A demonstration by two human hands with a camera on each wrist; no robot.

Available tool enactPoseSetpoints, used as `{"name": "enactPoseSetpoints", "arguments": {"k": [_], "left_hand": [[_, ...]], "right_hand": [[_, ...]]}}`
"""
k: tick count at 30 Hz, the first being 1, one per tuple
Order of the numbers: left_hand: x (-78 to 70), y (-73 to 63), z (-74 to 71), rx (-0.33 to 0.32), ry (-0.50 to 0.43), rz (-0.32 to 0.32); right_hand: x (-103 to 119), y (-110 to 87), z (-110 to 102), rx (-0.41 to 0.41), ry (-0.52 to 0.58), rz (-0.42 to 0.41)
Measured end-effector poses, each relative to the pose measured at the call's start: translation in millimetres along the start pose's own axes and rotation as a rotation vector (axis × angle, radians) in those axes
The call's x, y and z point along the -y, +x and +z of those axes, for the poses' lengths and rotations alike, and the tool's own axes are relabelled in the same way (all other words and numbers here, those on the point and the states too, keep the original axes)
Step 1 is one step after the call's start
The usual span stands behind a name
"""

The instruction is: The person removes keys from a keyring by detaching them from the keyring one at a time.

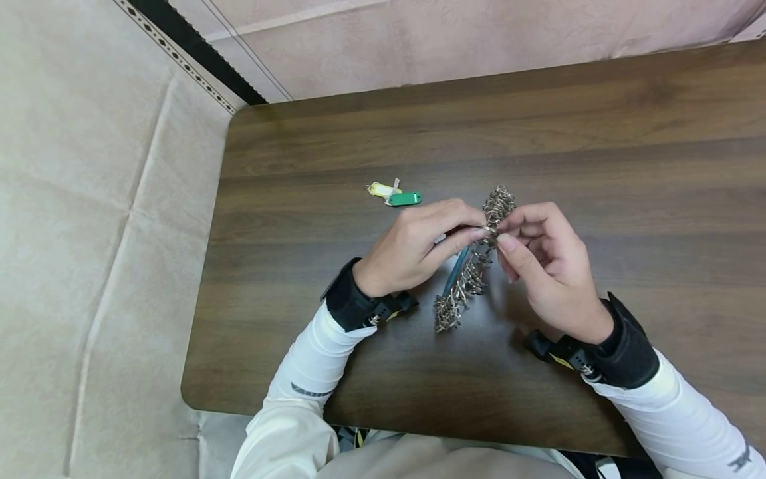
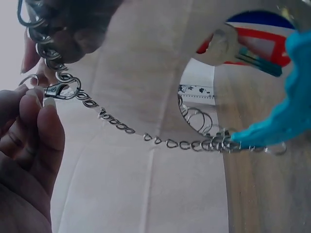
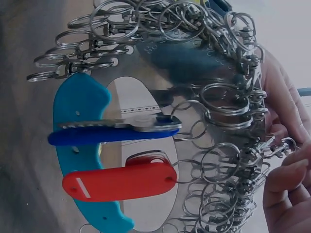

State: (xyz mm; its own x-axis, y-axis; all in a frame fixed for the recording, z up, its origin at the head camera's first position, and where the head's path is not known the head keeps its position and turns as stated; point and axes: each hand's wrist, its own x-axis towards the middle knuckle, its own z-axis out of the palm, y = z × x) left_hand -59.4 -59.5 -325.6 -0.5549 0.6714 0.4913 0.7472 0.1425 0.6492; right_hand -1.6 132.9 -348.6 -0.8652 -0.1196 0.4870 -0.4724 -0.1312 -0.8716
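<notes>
A large metal key holder stands between the hands, its edge lined with many small split rings on swivel clasps. Its teal handle curves beside an oval cut-out in the plate. My left hand pinches a key ring at the holder's edge between thumb and forefinger. Opposite it, my right hand pinches a small swivel clasp at the same edge. Hanging from rings in the right wrist view are a key with a blue tag and a red tag.
Left of the holder's far end, a yellow key tag and a green key tag lie together on the brown wooden table. Pale fabric walls border the table at the left and back.
</notes>
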Motion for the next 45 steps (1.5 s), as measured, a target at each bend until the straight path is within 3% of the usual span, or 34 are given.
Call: {"name": "enactPoseSetpoints", "arguments": {"k": [4,10,17,20,27,39,45], "left_hand": [[-0.1,-0.7,-2.7,-0.047,0.034,0.041],[-0.1,-2.1,-7.4,-0.067,0.065,0.067],[0.5,-1.2,-9.4,-0.081,0.069,0.080],[0.2,-1.2,-9.7,-0.080,0.072,0.077],[-2.2,-1.8,-12.6,-0.085,0.078,0.061],[-2.5,-2.9,-15.6,-0.176,0.125,0.039],[-2.7,-3.0,-18.2,-0.227,0.139,0.028]], "right_hand": [[-2,0.8,0,-0.028,0.006,0.026],[-6,7.3,-2,-0.056,-0.159,0.066],[-9,10.5,-8,0.037,-0.372,0.083],[-8,10.1,-7,0.051,-0.399,0.073],[-7,10.4,-4,0.067,-0.368,0.025],[-4,9.6,-2,0.076,-0.297,0.035],[-7,8.8,-3,0.164,-0.258,-0.004]]}}
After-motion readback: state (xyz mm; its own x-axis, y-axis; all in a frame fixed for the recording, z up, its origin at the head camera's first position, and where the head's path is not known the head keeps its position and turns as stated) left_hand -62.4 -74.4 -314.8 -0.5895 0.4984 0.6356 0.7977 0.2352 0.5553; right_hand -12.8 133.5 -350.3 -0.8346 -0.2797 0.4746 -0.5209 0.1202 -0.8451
